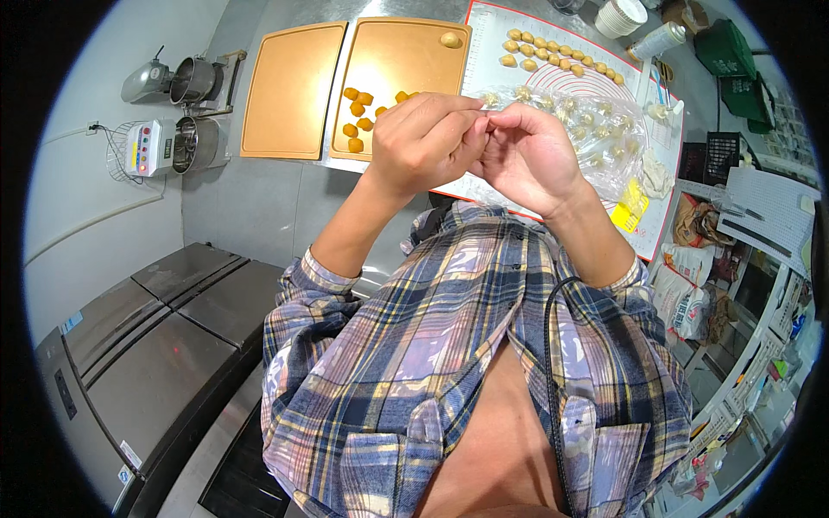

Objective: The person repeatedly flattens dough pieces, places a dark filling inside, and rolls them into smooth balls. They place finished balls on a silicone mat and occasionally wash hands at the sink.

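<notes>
My left hand [424, 146] and my right hand [534, 152] meet at the fingertips above the near edge of a white silicone baking mat [486, 55] with a red border. Their curled fingers hide whatever may lie between them. Left of them, several orange filling balls [357, 109] sit on a tan cutting board [401, 58], and one pale dough ball [450, 40] rests at its far right corner. Clear plastic sheeting [605, 139] covers several dough balls just right of my right hand. Beyond it, small tan balls [554, 59] stand in rows on the mat.
A second tan board [291, 90] lies at the left. On the mat's right are a yellow card-like piece [629, 207] and a white cloth [657, 173]. A spray can [657, 42] and stacked white cups [620, 18] stand behind. Mixers with a steel bowl [194, 144] line the left wall.
</notes>
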Demonstrator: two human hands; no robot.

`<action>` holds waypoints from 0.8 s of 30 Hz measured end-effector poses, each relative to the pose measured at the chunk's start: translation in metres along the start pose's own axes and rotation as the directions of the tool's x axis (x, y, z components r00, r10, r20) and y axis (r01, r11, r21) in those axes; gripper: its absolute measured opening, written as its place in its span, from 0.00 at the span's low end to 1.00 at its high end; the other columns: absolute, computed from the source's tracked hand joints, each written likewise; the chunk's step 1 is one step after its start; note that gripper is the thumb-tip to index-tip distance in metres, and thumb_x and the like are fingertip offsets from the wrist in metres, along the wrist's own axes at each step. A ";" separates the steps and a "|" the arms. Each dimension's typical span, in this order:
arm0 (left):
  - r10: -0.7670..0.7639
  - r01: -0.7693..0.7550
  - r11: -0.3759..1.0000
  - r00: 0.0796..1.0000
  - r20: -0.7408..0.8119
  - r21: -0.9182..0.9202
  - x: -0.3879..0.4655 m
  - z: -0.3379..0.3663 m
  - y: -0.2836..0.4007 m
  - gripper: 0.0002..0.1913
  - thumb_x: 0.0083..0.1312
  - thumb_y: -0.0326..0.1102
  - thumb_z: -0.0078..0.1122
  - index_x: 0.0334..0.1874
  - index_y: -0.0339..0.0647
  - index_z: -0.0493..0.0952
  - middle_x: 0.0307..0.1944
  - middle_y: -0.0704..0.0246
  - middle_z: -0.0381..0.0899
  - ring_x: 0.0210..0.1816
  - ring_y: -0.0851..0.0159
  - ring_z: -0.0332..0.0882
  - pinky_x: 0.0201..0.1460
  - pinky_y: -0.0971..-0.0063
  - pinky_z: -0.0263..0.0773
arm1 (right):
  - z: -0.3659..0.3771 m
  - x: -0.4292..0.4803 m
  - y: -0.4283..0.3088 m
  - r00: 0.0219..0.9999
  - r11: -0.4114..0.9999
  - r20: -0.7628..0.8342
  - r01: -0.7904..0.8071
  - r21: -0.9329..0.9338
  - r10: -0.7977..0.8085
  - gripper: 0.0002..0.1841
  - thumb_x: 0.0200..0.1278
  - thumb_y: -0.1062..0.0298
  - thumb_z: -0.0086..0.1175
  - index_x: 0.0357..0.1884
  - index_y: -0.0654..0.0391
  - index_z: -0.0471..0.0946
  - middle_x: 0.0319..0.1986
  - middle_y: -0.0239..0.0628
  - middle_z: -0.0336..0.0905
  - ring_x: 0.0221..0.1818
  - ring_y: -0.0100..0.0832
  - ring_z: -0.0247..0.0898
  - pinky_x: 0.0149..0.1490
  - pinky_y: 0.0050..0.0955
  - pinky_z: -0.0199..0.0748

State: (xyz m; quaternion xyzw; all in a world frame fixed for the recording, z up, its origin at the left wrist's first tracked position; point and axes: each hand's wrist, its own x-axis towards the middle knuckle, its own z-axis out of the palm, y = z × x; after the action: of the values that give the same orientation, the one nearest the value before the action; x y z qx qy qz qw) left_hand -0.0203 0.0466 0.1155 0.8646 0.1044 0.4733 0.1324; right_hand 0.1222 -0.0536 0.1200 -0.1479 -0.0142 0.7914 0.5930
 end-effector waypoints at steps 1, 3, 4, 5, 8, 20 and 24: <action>-0.002 0.002 1.000 1.000 0.004 0.001 0.001 0.000 0.000 0.04 0.54 0.27 0.68 0.30 0.37 0.82 0.33 0.67 0.86 0.31 0.63 0.85 0.30 0.73 0.79 | 0.001 -0.001 0.000 0.996 1.000 -0.084 0.013 -0.020 -0.015 0.15 0.76 0.64 0.38 0.44 0.63 0.75 0.44 0.40 0.81 0.48 0.34 0.78 0.60 0.37 0.73; 0.033 -0.032 0.999 0.998 -0.057 0.011 0.003 0.000 -0.002 0.04 0.54 0.27 0.68 0.29 0.37 0.82 0.33 0.68 0.86 0.30 0.63 0.85 0.30 0.74 0.79 | 0.002 -0.002 -0.001 1.000 0.999 0.015 -0.026 0.024 0.026 0.15 0.76 0.62 0.39 0.44 0.62 0.75 0.44 0.39 0.81 0.47 0.33 0.78 0.60 0.38 0.73; 0.068 -0.068 0.998 0.992 -0.107 0.006 0.004 0.000 -0.003 0.04 0.54 0.27 0.68 0.28 0.37 0.81 0.33 0.68 0.86 0.30 0.63 0.85 0.29 0.74 0.79 | 0.003 -0.003 -0.002 0.999 0.998 0.025 -0.046 0.031 0.045 0.15 0.76 0.62 0.39 0.43 0.61 0.75 0.44 0.39 0.81 0.47 0.33 0.78 0.60 0.38 0.73; 0.075 -0.074 0.997 0.992 -0.097 0.016 0.003 0.000 -0.003 0.04 0.54 0.27 0.68 0.28 0.37 0.81 0.32 0.68 0.86 0.30 0.63 0.84 0.29 0.75 0.78 | 0.003 -0.004 -0.002 0.999 0.999 0.003 -0.035 -0.009 0.035 0.15 0.77 0.61 0.39 0.43 0.60 0.75 0.44 0.39 0.82 0.47 0.33 0.78 0.60 0.37 0.73; 0.082 -0.081 0.997 0.995 -0.061 0.010 0.000 0.001 -0.006 0.03 0.54 0.26 0.68 0.28 0.37 0.82 0.32 0.66 0.86 0.29 0.64 0.84 0.29 0.75 0.78 | 0.000 -0.005 -0.004 0.999 0.997 -0.017 -0.036 -0.065 0.035 0.16 0.77 0.60 0.38 0.43 0.59 0.75 0.43 0.39 0.82 0.47 0.33 0.78 0.60 0.36 0.73; -0.762 0.567 -0.333 0.309 0.570 -0.753 -0.011 -0.005 0.013 0.39 0.78 0.61 0.25 0.70 0.28 0.65 0.69 0.50 0.69 0.70 0.53 0.69 0.69 0.61 0.67 | -0.009 0.005 0.002 0.763 -0.132 0.446 0.439 -0.889 -0.467 0.22 0.69 0.60 0.46 0.59 0.57 0.80 0.58 0.40 0.80 0.66 0.45 0.67 0.68 0.46 0.65; -0.758 0.304 -0.597 0.088 0.646 -0.742 -0.009 0.007 0.012 0.30 0.82 0.54 0.28 0.56 0.32 0.74 0.55 0.60 0.78 0.55 0.60 0.78 0.61 0.67 0.77 | -0.007 0.006 0.004 0.689 -0.841 0.712 0.302 -0.450 -0.134 0.27 0.56 0.66 0.58 0.62 0.49 0.80 0.70 0.39 0.68 0.74 0.53 0.57 0.71 0.53 0.60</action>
State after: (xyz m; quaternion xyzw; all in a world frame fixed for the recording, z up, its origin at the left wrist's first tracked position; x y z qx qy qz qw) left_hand -0.0190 0.0314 0.1086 0.1170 0.3382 0.3315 0.8730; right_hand 0.1187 -0.0497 0.1114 -0.5172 -0.7833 -0.0172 0.3445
